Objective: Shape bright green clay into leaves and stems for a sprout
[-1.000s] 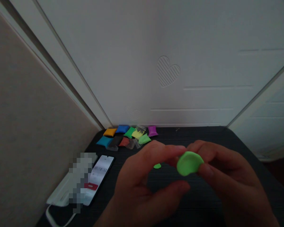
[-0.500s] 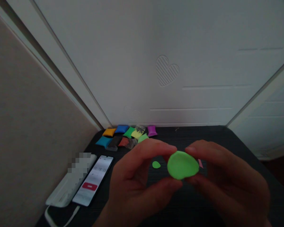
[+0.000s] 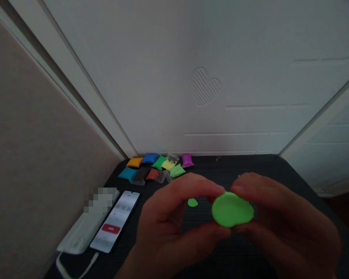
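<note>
A flattened, rounded piece of bright green modelling clay point(image 3: 232, 209) is held up over the dark table. My left hand point(image 3: 180, 221) pinches its left side between thumb and index finger. On the right side, my right hand point(image 3: 287, 221) grips the same piece, also with thumb and forefinger. Both hands' fingertips press along its upper and lower edges. Behind my left hand, a smaller flat green clay piece point(image 3: 192, 202) lies on the table, partly hidden by that hand.
Several small packets of coloured clay, among them an orange one point(image 3: 134, 162) and a purple one point(image 3: 187, 160), lie along the back of the black table point(image 3: 235, 166). At left are a lit phone point(image 3: 116, 223), a white power bank point(image 3: 81, 232) and a white cable point(image 3: 88, 265). A white panel point(image 3: 151, 77) rises behind.
Both hands have shifted slightly right and down with the green clay. Its outline has changed a little, its right edge now looking uneven. The light green packet behind shows more fully.
</note>
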`<state>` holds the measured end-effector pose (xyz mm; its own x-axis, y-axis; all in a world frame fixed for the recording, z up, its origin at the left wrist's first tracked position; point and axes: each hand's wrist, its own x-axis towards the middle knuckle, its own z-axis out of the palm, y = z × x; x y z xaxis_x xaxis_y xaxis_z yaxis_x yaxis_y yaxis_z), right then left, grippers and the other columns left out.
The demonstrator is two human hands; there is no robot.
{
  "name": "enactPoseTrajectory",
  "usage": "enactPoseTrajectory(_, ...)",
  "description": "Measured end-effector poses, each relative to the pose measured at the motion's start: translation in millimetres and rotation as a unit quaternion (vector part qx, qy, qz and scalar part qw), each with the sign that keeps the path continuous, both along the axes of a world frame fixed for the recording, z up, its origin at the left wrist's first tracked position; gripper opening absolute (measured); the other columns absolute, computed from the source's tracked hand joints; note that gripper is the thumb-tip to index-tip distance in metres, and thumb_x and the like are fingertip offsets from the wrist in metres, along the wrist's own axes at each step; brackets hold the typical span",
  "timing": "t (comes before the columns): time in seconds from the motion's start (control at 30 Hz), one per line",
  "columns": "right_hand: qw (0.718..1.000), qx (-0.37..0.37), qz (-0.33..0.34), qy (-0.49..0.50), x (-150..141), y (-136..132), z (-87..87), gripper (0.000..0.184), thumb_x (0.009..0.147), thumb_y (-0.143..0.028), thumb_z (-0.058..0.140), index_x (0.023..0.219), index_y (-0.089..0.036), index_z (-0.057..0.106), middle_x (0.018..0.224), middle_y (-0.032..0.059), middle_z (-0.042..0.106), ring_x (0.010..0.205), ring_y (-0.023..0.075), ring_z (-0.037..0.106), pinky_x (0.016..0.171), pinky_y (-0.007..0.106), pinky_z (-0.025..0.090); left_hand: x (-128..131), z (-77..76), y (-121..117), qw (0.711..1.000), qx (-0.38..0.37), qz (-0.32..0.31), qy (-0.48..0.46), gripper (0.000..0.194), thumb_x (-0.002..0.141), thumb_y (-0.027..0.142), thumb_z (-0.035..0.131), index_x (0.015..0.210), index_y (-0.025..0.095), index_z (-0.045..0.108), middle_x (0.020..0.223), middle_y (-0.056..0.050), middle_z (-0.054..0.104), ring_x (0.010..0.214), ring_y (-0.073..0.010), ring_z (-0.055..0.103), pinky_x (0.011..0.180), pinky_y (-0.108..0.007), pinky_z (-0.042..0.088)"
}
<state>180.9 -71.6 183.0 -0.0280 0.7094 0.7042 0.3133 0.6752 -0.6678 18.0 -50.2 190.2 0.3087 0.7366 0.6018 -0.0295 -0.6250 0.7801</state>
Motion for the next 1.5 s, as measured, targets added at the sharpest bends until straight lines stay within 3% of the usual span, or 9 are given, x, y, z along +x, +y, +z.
enactPoseTrajectory(0.27,1.000,-0.003,-0.004,-0.003,-1,1,-0.6,0.030,0.071,-0.023,0.064,0.101,-0.027,0.059,0.087,0.0009,0.066,0.078,0.0175,0.061,0.059,0.026,0.052,1,0.2,0,1.000,0.004,0.025,0.016,0.027,0.072,0.022,0.063,0.098,0.024,0.058,0.083,-0.003,0.064,0.076,-0.0177,0.060,0.065,-0.029,0.054)
enactPoseTrajectory(0.43,1.000,0.008,-0.003,-0.025,2,4,-3.0,0.033,0.071,-0.018,0.064,0.103,-0.025,0.057,0.089,0.0005,0.063,0.079,0.0146,0.059,0.063,0.024,0.050,-1,-1.3,0,0.999,0.009,0.035,0.037,0.030,0.075,0.023,0.060,0.105,0.027,0.057,0.092,-0.003,0.065,0.081,-0.0184,0.061,0.067,-0.029,0.054)
enactPoseTrajectory(0.67,0.989,0.042,-0.013,-0.139,8,13,-6.7,0.043,0.067,-0.016,0.067,0.106,-0.025,0.053,0.087,-0.0004,0.062,0.078,0.0138,0.058,0.069,0.026,0.048,0,2.2,0,0.989,0.029,0.131,0.058,0.018,0.076,0.009,0.056,0.086,0.023,0.062,0.081,0.002,0.065,0.072,-0.0125,0.062,0.062,-0.023,0.051)
enactPoseTrajectory(0.77,0.994,-0.008,0.015,-0.104,8,15,-7.9,0.040,0.068,-0.021,0.066,0.106,-0.025,0.052,0.091,0.0005,0.062,0.080,0.0144,0.058,0.069,0.026,0.048,0,0.8,2,0.984,0.041,0.144,0.095,0.022,0.073,0.006,0.057,0.088,0.023,0.060,0.082,0.003,0.065,0.072,-0.0121,0.061,0.064,-0.023,0.050)
enactPoseTrajectory(0.97,0.991,-0.128,0.043,-0.006,3,27,-12.3,0.016,0.074,-0.021,0.060,0.090,-0.022,0.056,0.078,-0.0012,0.060,0.070,0.0112,0.057,0.060,0.022,0.046,1,-7.0,13,0.976,0.030,0.158,0.144,0.010,0.076,0.015,0.057,0.083,0.021,0.061,0.076,0.002,0.064,0.069,-0.0103,0.059,0.063,-0.021,0.046)
enactPoseTrajectory(1.1,0.980,-0.174,0.093,0.020,1,44,-21.5,0.026,0.078,-0.023,0.054,0.105,-0.023,0.053,0.081,-0.0005,0.059,0.073,0.0109,0.055,0.065,0.025,0.046,-3,-12.5,26,0.963,0.002,0.199,0.181,0.013,0.080,0.025,0.052,0.088,0.021,0.061,0.082,-0.001,0.064,0.072,-0.0128,0.058,0.065,-0.025,0.044)
enactPoseTrajectory(1.23,0.953,-0.271,0.134,0.010,6,54,-59.6,0.017,0.079,-0.028,0.053,0.093,-0.021,0.057,0.084,-0.0003,0.060,0.074,0.0109,0.056,0.068,0.026,0.044,-13,-39.9,47,0.938,-0.034,0.181,0.293,0.021,0.083,0.032,0.044,0.087,0.019,0.060,0.083,-0.001,0.063,0.074,-0.0147,0.057,0.067,-0.027,0.042)
enactPoseTrajectory(1.37,0.906,-0.398,0.143,0.009,11,55,-124.5,0.017,0.078,-0.031,0.052,0.089,-0.018,0.052,0.072,-0.0014,0.059,0.064,0.0108,0.055,0.060,0.025,0.043,-27,-96.6,57,0.907,-0.087,0.125,0.393,0.025,0.084,0.033,0.041,0.089,0.017,0.060,0.084,-0.003,0.063,0.075,-0.0165,0.057,0.067,-0.028,0.043)
enactPoseTrajectory(1.5,0.899,-0.429,0.090,0.004,10,54,-168.2,0.015,0.077,-0.029,0.051,0.087,-0.018,0.048,0.072,-0.0006,0.057,0.061,0.0105,0.056,0.055,0.024,0.045,-35,-144.7,53,0.903,-0.086,0.116,0.405,0.027,0.083,0.032,0.044,0.102,0.017,0.056,0.102,-0.006,0.058,0.094,-0.0191,0.052,0.082,-0.031,0.041)
